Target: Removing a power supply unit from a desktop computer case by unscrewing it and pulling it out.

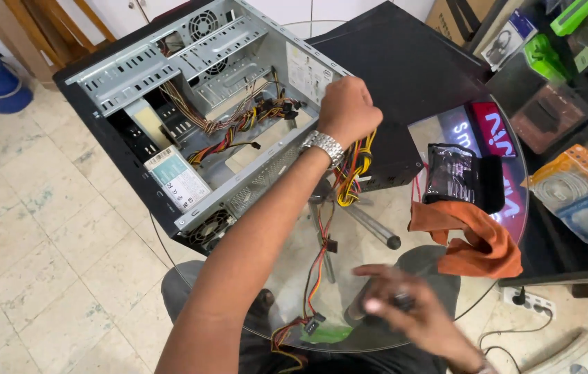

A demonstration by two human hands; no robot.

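An open grey computer case [169, 69] lies on its side on a round glass table [515, 208], with several coloured wires inside. My left hand [346, 111], with a metal watch on the wrist, is closed at the case's near right edge. There a bundle of yellow, red and black cables [350, 176] comes out and hangs down past the wrist. More of these cables with connectors [311, 305] trail below. My right hand [405, 308] is blurred over the table's front edge. Its fingers are curled around a small dark object that I cannot identify.
A black case panel [405, 62] lies behind the case. An orange cloth [477, 239] and a black shiny pouch [453, 173] sit at the table's right. Packaged goods [581, 194] fill a dark shelf further right. A power strip [529, 301] lies on the tiled floor.
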